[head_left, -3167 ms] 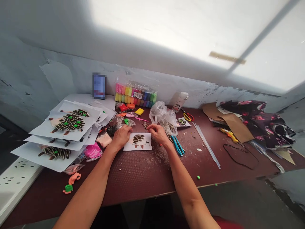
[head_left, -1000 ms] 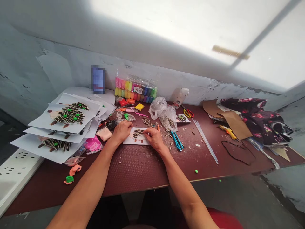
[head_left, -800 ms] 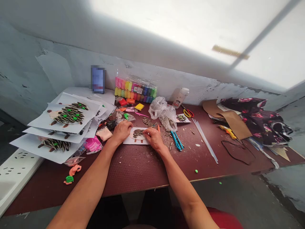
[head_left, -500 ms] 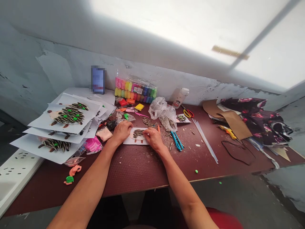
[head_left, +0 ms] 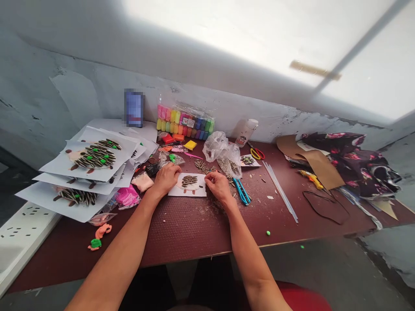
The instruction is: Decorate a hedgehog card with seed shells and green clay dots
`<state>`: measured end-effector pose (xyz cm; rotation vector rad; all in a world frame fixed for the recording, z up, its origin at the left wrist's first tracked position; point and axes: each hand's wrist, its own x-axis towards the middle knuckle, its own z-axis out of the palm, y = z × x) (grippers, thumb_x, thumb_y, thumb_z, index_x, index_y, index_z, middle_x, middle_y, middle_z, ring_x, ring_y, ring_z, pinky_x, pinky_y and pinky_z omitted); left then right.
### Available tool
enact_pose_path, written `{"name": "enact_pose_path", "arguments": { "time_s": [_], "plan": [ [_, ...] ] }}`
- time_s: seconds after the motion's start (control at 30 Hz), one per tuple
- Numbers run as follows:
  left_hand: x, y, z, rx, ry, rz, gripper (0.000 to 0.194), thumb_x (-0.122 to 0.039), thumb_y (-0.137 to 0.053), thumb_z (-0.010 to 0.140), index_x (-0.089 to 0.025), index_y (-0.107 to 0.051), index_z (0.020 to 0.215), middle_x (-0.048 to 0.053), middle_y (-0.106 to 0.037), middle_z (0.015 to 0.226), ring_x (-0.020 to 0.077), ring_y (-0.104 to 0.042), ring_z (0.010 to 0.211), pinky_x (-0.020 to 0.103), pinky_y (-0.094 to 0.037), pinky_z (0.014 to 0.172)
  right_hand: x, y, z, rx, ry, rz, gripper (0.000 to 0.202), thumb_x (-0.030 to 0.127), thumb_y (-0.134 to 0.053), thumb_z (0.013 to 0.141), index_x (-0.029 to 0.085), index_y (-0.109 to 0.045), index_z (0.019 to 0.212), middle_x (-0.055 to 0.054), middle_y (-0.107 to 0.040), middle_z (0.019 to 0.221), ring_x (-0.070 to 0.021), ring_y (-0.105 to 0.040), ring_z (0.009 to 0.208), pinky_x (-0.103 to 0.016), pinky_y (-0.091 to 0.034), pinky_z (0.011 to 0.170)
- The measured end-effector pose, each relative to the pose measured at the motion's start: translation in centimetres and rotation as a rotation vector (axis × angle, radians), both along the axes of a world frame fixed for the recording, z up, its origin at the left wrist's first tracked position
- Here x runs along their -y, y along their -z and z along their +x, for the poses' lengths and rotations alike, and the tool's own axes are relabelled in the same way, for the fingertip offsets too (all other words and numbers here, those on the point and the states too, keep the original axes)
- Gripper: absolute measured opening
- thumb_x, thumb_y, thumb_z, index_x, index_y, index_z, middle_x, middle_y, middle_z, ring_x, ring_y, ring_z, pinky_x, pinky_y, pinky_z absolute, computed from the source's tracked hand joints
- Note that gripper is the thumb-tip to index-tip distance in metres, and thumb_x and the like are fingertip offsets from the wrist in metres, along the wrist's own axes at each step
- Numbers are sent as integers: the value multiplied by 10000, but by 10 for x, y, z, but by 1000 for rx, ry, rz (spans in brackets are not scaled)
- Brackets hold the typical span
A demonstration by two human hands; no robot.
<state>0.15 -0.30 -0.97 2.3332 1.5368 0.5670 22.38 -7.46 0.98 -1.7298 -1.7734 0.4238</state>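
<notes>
A small white card [head_left: 173, 192] lies on the table in front of me, with a flat pale clay hedgehog shape [head_left: 184, 189] on it. Rows of striped sunflower seeds [head_left: 189, 180] cover its back, and brown feet show below. My left hand [head_left: 167, 178] holds the card's left edge, fingers bent and pressed together over its upper corner. At the right edge of the card, my right hand [head_left: 218, 185] has thumb and fingers pinched together. Whatever may be between those fingertips is hidden or too small to name. Loose sunflower seeds [head_left: 202, 166] are scattered behind the card.
Finished hedgehog sheets [head_left: 52, 172] are stacked at left, beside bagged pink clay [head_left: 127, 196]. Behind are a clay pack [head_left: 184, 123], a plastic bag [head_left: 218, 147] and a bottle [head_left: 247, 133]. Rightward lie a blue cutter [head_left: 241, 191], scissors [head_left: 256, 153], glue sticks [head_left: 280, 192] and a glue gun [head_left: 311, 178].
My right hand has moved right, off the seed rows to the card's right edge, uncovering more of the hedgehog. My left hand has stayed at the card's left edge.
</notes>
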Motion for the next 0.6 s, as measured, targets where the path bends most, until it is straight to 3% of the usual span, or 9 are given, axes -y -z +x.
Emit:
{"name": "enact_pose_path", "arguments": {
  "time_s": [0.1, 0.23, 0.6],
  "plan": [
    [-2, 3, 0, 12, -1, 7, 264, -166, -496, 889, -193, -751, 948, 99, -673, 977, 253, -641, 968, 342, -507, 845, 0, -1, 3, 23, 68, 3, 159, 197, -582, 850, 207, -738, 820, -19, -685, 787, -155, -577, 697, -266, -448, 728],
    [-4, 9, -1, 32, 6, 24, 251, -169, -511, 883, -195, -753, 944, 98, -672, 990, 246, -642, 944, 340, -512, 836, -2, 2, 7, 116, 131, 27, 190, 210, -569, 880, 212, -758, 864, -40, -680, 829, -166, -582, 753, -264, -428, 717],
    [-6, 8, 0, 17, 12, 38, 273, -162, -489, 895, -201, -756, 936, 105, -688, 977, 265, -644, 963, 353, -512, 815, -30, 2, 11, 304, 53, -2, 228, 161, -594, 905, 232, -796, 983, -84, -669, 925, -214, -584, 916, -296, -428, 805]
  ]
}}
